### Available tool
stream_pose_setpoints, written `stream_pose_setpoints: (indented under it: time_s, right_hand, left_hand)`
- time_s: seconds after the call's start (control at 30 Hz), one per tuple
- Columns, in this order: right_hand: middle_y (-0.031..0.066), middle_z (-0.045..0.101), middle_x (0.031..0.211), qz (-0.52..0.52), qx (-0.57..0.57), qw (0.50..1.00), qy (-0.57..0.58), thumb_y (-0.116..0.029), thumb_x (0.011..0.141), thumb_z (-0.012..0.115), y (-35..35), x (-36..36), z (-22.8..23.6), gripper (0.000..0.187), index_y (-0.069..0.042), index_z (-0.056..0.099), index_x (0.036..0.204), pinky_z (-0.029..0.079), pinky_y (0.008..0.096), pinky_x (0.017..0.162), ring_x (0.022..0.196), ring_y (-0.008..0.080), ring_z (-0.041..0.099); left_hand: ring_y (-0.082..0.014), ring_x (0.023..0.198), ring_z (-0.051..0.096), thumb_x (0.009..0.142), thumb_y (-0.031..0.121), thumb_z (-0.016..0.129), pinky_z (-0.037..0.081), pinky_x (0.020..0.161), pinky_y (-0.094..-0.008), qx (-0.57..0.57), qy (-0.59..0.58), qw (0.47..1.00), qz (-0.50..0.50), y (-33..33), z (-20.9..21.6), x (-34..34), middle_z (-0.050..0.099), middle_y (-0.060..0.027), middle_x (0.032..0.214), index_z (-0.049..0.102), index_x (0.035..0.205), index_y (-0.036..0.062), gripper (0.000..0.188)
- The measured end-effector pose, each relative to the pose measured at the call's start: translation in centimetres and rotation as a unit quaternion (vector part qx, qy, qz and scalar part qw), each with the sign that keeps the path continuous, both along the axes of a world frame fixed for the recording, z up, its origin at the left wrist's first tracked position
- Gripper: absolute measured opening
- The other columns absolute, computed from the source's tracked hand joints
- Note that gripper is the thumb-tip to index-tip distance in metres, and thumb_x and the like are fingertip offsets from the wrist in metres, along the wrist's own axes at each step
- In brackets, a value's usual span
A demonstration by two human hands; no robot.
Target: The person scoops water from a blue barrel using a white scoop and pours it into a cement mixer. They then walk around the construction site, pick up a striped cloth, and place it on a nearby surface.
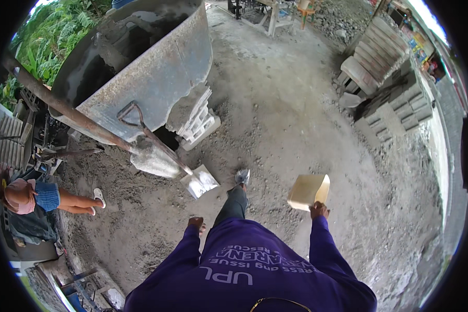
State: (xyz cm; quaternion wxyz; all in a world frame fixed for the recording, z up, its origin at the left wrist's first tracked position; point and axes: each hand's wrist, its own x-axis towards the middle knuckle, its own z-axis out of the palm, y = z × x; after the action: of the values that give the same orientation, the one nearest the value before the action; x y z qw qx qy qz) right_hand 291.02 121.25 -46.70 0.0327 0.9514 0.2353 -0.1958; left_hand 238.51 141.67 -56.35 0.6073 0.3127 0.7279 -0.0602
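A cream, open-topped plastic container, cut like a scoop, hangs from my right hand, whose fingers are closed around its near edge. My left hand hangs at my other side, its fingers curled with nothing visible in them. Ahead and to the left, a D-handled shovel leans on a large metal tub, its pale blade on the ground. Beside it stands a long-handled shovel with a cement-caked blade. One of my feet is stepping forward.
The big metal tub, crusted with grey mix, rests by hollow blocks. Concrete blocks are stacked at the right beside a wall. A person in blue shorts stands at the left. A wooden bench is at the back.
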Motion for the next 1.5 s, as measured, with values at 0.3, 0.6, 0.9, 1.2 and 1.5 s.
stream_pose_setpoints:
  time_s: [0.3, 0.6, 0.9, 1.2, 1.5]
  right_hand:
    - [0.0039, 0.061, 0.119, -0.115, -0.120, 0.967, 0.195, -0.037, 0.070, 0.075, 11.1, 5.5, 2.2, 0.040, -0.023, 0.062, 0.105, 0.028, 0.0495, 0.106, 0.119, 0.0256, 0.052]
    - [0.0076, 0.055, 0.128, -0.154, -0.085, 0.963, 0.206, -0.033, 0.071, 0.074, 28.4, 17.0, -1.2, 0.058, -0.018, 0.052, 0.122, 0.034, 0.0427, 0.104, 0.122, 0.0281, 0.049]
    - [0.0146, 0.061, 0.117, -0.056, -0.050, 0.982, 0.174, -0.028, 0.070, 0.075, 59.4, 41.1, -1.8, 0.049, -0.012, 0.063, 0.114, 0.044, 0.0398, 0.097, 0.112, 0.0306, 0.057]
    - [0.0138, 0.057, 0.113, 0.115, 0.044, 0.992, 0.005, -0.028, 0.075, 0.065, 98.4, 59.0, 5.4, 0.035, -0.010, 0.063, 0.106, 0.041, 0.0431, 0.093, 0.106, 0.0320, 0.057]
    - [0.0140, 0.058, 0.114, 0.119, -0.044, 0.992, -0.005, -0.032, 0.074, 0.070, 115.7, 62.1, 3.8, 0.035, -0.013, 0.065, 0.103, 0.039, 0.0460, 0.096, 0.109, 0.0296, 0.056]
  left_hand:
    - [-0.0226, 0.073, 0.068, 0.090, 0.033, 0.043, 0.054, 0.058, -0.0363, 0.116, -0.043, 0.974, -0.192, 30.4, -1.9, 19.6, 0.069, -0.0107, 0.092, 0.061, 0.099, 0.0039, 0.036]
    - [-0.0193, 0.061, 0.063, 0.090, 0.034, 0.049, 0.050, 0.049, -0.0340, 0.158, -0.125, 0.974, -0.105, 54.0, 6.6, 43.9, 0.067, -0.0091, 0.083, 0.058, 0.101, 0.0063, 0.031]
    - [-0.0239, 0.060, 0.064, 0.085, 0.027, 0.049, 0.052, 0.054, -0.0356, 0.177, 0.066, 0.975, -0.121, 68.3, 0.3, 53.5, 0.065, -0.0146, 0.073, 0.063, 0.091, 0.0012, 0.030]
    - [-0.0242, 0.069, 0.067, 0.085, 0.023, 0.051, 0.052, 0.056, -0.0343, 0.143, 0.060, 0.986, 0.065, 87.8, 4.7, 61.2, 0.067, -0.0182, 0.085, 0.065, 0.099, 0.0010, 0.030]
    - [-0.0297, 0.078, 0.068, 0.078, 0.024, 0.055, 0.052, 0.067, -0.0404, 0.161, 0.084, 0.938, -0.296, 111.5, -4.4, 66.3, 0.069, -0.0177, 0.081, 0.066, 0.091, 0.0007, 0.029]
